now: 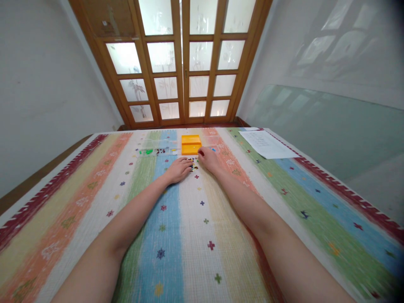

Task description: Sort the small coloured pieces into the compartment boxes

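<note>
Loose pieces [195,167]: tiny, mixed, black, yellow and green among them, scattered on the striped-cloth bench [197,223] between the two hands. Box [191,149]: bright yellow, opened out, just beyond them. Green pieces [146,152]: in a clear tray, left. Left hand [179,170]: palm down, fingers loosely extended beside the pieces. Right hand [207,159]: fingers bunched near the box; from where I stand, I cannot tell whether they grip anything.
</note>
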Tool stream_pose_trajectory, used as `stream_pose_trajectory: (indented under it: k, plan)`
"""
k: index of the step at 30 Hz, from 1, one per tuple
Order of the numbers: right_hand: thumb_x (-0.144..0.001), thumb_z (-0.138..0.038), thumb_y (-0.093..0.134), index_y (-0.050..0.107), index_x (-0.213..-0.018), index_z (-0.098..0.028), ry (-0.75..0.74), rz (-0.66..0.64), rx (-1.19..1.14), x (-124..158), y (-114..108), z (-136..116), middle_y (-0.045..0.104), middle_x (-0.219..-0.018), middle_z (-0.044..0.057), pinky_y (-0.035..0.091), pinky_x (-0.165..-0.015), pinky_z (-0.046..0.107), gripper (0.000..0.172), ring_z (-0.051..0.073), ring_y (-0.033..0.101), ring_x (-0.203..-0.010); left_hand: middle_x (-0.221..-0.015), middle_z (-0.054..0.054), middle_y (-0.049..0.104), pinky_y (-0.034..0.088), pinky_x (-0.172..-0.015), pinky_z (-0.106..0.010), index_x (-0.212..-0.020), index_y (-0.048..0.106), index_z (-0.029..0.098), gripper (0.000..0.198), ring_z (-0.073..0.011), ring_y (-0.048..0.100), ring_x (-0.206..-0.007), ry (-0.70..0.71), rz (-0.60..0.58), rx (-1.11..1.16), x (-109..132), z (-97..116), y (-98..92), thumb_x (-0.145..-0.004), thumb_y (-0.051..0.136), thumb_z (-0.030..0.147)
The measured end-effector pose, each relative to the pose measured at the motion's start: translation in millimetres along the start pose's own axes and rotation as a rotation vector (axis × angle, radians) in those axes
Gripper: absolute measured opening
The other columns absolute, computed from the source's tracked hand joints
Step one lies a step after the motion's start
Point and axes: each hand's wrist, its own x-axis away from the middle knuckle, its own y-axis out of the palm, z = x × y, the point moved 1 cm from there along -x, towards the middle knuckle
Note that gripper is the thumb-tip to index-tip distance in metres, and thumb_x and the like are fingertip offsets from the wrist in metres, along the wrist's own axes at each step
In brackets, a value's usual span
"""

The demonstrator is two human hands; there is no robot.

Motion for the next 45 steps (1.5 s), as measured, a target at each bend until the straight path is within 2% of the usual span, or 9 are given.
stream_pose_trajectory:
  k: [8, 14, 19, 33, 39, 45]
  plan:
    - [-0.090, -0.009, 0.054, 0.072, -0.102, -0.018, -0.008, -0.001, -0.036, 1.5, -0.1, -3.6, 0.074, -0.099, 0.008, 0.045, -0.085, 0.030, 0.023, 0.021, 0.063, -0.091, -0.126, -0.008, 0.073, 0.044, -0.116, -0.044, -0.124, 0.072, 0.020, 0.045, -0.0233, 0.060, -0.122, -0.039, 0.077, 0.059, -0.7, -7.5, -2.1, -0.109, 0.031, 0.032]
    - [-0.091, -0.008, 0.051, 0.073, -0.107, -0.019, -0.013, -0.022, -0.021, 1.6, -2.2, -6.4, 0.074, -0.106, 0.009, 0.047, -0.092, 0.031, 0.029, 0.022, 0.064, -0.101, -0.122, -0.007, 0.074, 0.045, -0.114, -0.045, -0.120, 0.074, 0.021, 0.045, -0.0237, 0.060, -0.119, -0.051, 0.093, 0.063, 0.3, -10.1, -1.4, -0.109, 0.031, 0.030]
    - [-0.091, -0.010, 0.051, 0.072, -0.109, -0.018, 0.001, -0.017, -0.016, 0.8, -0.2, -4.2, 0.074, -0.105, 0.009, 0.048, -0.091, 0.032, 0.029, 0.023, 0.064, -0.099, -0.119, -0.008, 0.074, 0.044, -0.113, -0.045, -0.116, 0.075, 0.020, 0.043, -0.0246, 0.060, -0.117, -0.082, 0.101, 0.026, 0.9, -9.2, -2.4, -0.108, 0.034, 0.030]
    - [-0.094, -0.012, 0.051, 0.076, -0.109, -0.018, 0.017, 0.007, -0.059, 1.9, -1.7, -2.6, 0.076, -0.111, 0.010, 0.049, -0.098, 0.035, 0.029, 0.023, 0.066, -0.105, -0.113, -0.009, 0.074, 0.045, -0.110, -0.044, -0.109, 0.073, 0.020, 0.043, -0.0249, 0.061, -0.113, -0.047, 0.048, -0.007, 1.2, -6.4, -6.3, -0.109, 0.032, 0.031]
    - [-0.095, -0.014, 0.055, 0.074, -0.125, -0.018, 0.022, 0.018, -0.039, 0.7, -3.3, -4.1, 0.075, -0.123, 0.012, 0.048, -0.108, 0.041, 0.035, 0.026, 0.066, -0.116, -0.120, -0.009, 0.073, 0.043, -0.113, -0.044, -0.115, 0.074, 0.020, 0.045, -0.0257, 0.060, -0.118, -0.005, 0.010, -0.019, 0.5, -4.3, -9.8, -0.109, 0.031, 0.031]
    - [-0.095, -0.017, 0.058, 0.064, -0.144, -0.019, -0.025, -0.005, -0.001, -1.0, 1.3, -0.9, 0.067, -0.141, 0.014, 0.042, -0.118, 0.046, 0.049, 0.027, 0.059, -0.133, -0.131, -0.008, 0.071, 0.042, -0.116, -0.043, -0.124, 0.072, 0.021, 0.046, -0.0241, 0.058, -0.125, -0.013, -0.005, 0.023, 1.1, -2.6, -11.4, -0.109, 0.031, 0.032]
